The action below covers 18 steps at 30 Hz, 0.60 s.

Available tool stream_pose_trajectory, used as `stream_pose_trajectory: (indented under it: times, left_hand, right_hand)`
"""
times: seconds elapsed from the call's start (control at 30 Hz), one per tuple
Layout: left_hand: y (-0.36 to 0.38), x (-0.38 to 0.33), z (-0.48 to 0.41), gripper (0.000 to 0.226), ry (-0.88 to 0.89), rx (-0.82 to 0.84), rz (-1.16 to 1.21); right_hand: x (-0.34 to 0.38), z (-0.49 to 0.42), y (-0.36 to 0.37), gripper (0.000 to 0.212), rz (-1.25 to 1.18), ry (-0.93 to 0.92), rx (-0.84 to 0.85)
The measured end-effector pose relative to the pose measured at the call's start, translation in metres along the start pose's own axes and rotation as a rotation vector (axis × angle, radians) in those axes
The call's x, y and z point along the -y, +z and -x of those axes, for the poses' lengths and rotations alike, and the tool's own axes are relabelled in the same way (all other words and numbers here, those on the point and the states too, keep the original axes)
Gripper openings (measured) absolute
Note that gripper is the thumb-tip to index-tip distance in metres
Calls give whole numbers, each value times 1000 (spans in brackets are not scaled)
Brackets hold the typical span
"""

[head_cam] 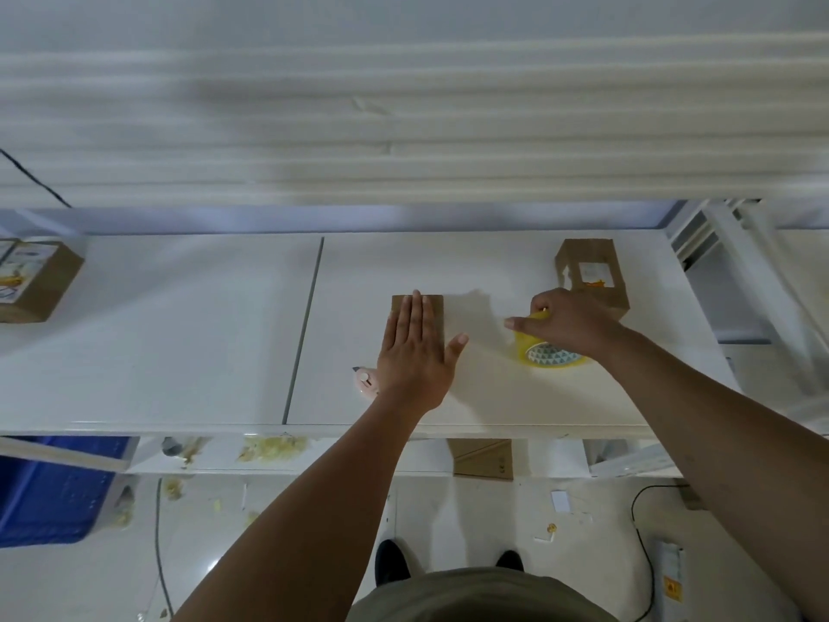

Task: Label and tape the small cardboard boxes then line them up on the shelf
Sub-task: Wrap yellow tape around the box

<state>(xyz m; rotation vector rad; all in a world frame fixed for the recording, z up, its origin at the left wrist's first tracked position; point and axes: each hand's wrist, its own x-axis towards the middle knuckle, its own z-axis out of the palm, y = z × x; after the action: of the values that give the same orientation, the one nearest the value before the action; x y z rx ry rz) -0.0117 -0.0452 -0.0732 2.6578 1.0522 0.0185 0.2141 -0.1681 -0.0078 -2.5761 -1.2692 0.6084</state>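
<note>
Nearest the person, at the front of the white shelf [179,334], a pale pink cutter [365,381] lies just beside the wrist of the left hand [415,347]. That hand is spread flat, fingers straight and together, pressing down on the small cardboard box [434,314], which shows only at its far end and right edge beyond the fingers. The box's long axis runs away from the person, in line with the fingers. To the right and apart from it, across a bare strip of shelf, the right hand [569,321] grasps the yellow tape roll [549,357] from above, fingers curled over its rim and the forefinger stretched left toward the box. The roll stands on the shelf. Whether a strip of tape is already drawn off it cannot be made out. The coming move appears to turn on this sideways gap: the tape must travel left to reach the box, so the right hand does the carrying while the left, already on the box, steadies it. Just beyond the right hand stands a labelled box [592,271]. Well apart at the far left of the shelf sits another labelled box [33,280].
</note>
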Motion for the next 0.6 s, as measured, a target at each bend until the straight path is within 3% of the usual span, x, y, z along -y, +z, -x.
stream_pose_trajectory:
  times: [0.07, 0.13, 0.23, 0.3, 0.37, 0.43, 0.5, 0.6]
  left_hand:
    - [-6, 0, -1, 95, -19, 5, 94]
    - [-13, 4, 2, 84, -23, -84, 347]
    - [-21, 23, 26, 61, -230, -435, 727]
    - [-23, 42, 49, 42, -445, -646, 631]
    - [-21, 58, 65, 36, -629, -557, 611]
    - [-19, 63, 76, 48, -737, -295, 635]
    - [-17, 62, 80, 58, -717, -148, 523]
    - [-17, 56, 77, 54, -651, -80, 342]
  right_hand:
    - [2, 1, -1, 57, 20, 1, 17]
    - [4, 2, -2, 57, 9, 1, 39]
    - [10, 5, 1, 50, 6, -23, 19]
    - [16, 7, 4, 46, -1, -66, -43]
    - [23, 9, 9, 40, -18, -113, -125]
    - [35, 12, 13, 32, -41, -157, -213]
    - [48, 17, 20, 19, -119, -203, -324]
    - [71, 25, 33, 11, -250, -275, -385]
